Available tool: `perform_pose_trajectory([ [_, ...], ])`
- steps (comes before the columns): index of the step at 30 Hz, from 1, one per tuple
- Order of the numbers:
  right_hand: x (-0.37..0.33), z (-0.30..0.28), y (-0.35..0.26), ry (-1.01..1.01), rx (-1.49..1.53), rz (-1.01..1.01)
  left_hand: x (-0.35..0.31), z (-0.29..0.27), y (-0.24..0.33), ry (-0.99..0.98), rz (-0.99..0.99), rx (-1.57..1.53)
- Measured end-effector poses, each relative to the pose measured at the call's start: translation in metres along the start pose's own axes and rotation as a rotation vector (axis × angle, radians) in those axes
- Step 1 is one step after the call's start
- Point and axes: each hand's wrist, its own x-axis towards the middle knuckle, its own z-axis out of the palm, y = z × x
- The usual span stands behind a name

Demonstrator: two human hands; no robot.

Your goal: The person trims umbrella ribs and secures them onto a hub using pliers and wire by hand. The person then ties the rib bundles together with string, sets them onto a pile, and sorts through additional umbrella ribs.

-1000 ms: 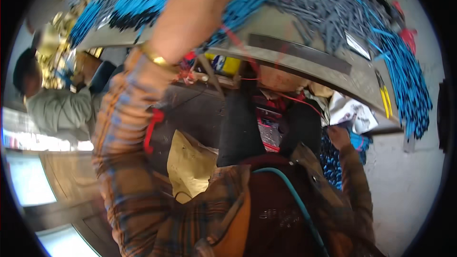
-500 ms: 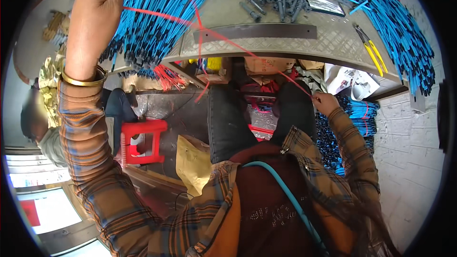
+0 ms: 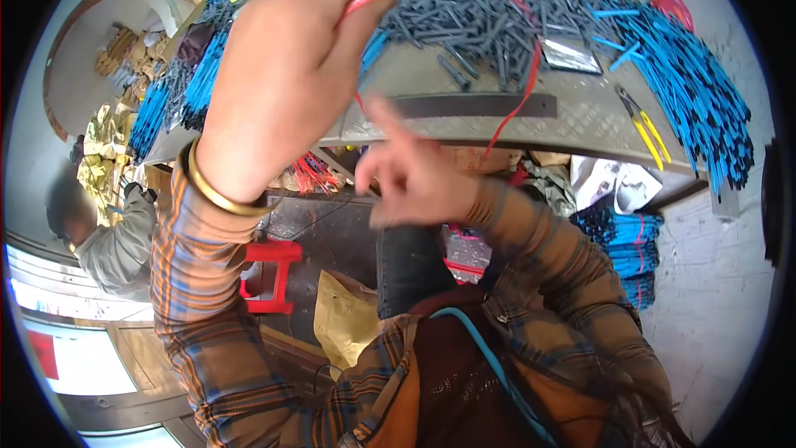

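My left hand (image 3: 286, 75) is raised over the left part of the bench, closed on a red plastic string (image 3: 531, 83). From that hand the string arcs right across the grey bolt-like pieces, then drops past the bench's front edge. My right hand (image 3: 419, 170) is lower, in front of the bench edge, blurred, with its index finger stretched out and the others loosely bent. Nothing shows clearly in it. A short bit of the string shows just above its fingers. Blue rods (image 3: 207, 75) with dark ends lie partly hidden behind my left hand and wrist.
Grey bolt-like pieces (image 3: 464, 17) heap at the back of the bench (image 3: 597, 129). Yellow-handled pliers (image 3: 645, 129) and more blue rods (image 3: 692, 91) lie right. Tied blue bundles (image 3: 634, 249) stand below. A red stool (image 3: 278, 278) and another person (image 3: 116, 241) are left.
My left hand has moved right and looks nearer. My right hand has come up and left from beside my knee to below the left hand. The taut string now hangs in a loose arc.
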Motion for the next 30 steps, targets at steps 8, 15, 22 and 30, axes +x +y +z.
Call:
perform_pose_trajectory([
  [8, 0.054, -0.031, -0.101, 0.053, 0.605, -0.65, -0.066, -0.032, -0.125, -0.087, -0.468, -0.252],
  [15, 0.075, -0.038, -0.092, 0.365, 0.888, -0.414, -0.085, -0.049, -0.194, -0.119, -0.74, -0.594],
  [22, 0.102, -0.051, -0.081, 0.146, 0.916, -0.367, -0.091, -0.05, -0.212, -0.093, -0.695, -0.499],
  [30, 0.073, -0.086, -0.055, 0.404, 0.596, -0.285, -0.099, -0.033, -0.217, 0.002, -0.537, -0.486],
])
